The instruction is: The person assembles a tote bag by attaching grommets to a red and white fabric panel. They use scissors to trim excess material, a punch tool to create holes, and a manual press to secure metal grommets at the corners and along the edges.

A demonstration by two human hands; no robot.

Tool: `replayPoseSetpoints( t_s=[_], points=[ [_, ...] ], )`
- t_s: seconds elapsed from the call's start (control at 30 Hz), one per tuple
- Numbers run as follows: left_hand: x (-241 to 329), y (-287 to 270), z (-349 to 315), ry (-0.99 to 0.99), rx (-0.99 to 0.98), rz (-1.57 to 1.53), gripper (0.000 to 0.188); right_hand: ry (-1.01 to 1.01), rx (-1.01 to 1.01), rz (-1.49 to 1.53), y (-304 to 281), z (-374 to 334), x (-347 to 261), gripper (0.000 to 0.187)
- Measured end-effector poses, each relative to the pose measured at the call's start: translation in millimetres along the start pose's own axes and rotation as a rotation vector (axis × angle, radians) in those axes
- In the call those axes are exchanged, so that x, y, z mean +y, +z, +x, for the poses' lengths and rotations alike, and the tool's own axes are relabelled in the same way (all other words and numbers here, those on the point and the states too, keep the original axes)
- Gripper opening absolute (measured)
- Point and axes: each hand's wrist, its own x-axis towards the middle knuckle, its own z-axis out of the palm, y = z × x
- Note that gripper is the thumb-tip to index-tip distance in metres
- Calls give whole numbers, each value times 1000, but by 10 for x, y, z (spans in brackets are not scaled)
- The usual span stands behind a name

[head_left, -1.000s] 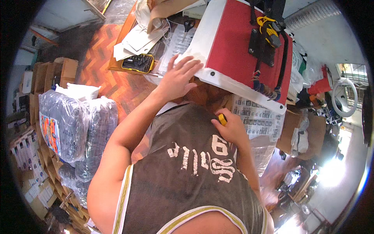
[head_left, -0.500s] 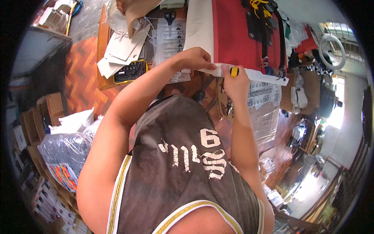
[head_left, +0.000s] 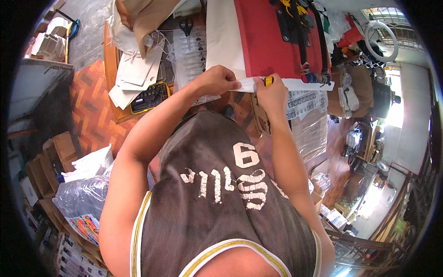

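A red panel [head_left: 263, 41] with a cream border lies at the front of the work surface, and a white strip [head_left: 295, 84] runs along its near edge. My left hand [head_left: 216, 82] pinches the strip's left part between thumb and fingers. Just to its right, my right hand [head_left: 273, 94] closes around a small yellow-and-black object [head_left: 268, 81], too covered to name. Its fingertips also meet the white strip. Black straps [head_left: 302, 39] and yellow cord [head_left: 291, 6] rest on the panel's right side.
Scissors [head_left: 186, 27] lie on a printed sheet beyond my left hand. A black-and-yellow bit case [head_left: 150, 98] and white card pieces [head_left: 136, 69] sit at the left table edge. Below the panel's right end stands a plastic-wrapped carton [head_left: 309, 131]. A wrapped bundle [head_left: 83, 198] is at lower left.
The whole view has shifted and turned slightly, so hands and panel appear farther left. My right hand has tilted a little with the yellow-and-black object. Both hands keep their hold at the strip.
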Motion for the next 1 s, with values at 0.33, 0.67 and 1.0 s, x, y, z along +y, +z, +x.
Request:
replayPoseSetpoints(
  t_s=[0.33, 0.67, 1.0],
  points=[
    [-143, -114, -184, 8, -45, -31, 41, -44, -4, 195, 175, 165, 359, 36],
    [-194, 248, -904, 543, 601, 283, 18, -217, -29, 326, 85, -419, 103, 30],
    [-176, 451, -875, 603, 447, 120, 19, -290, -84, 214, 94, -670, -120, 56]
  ],
)
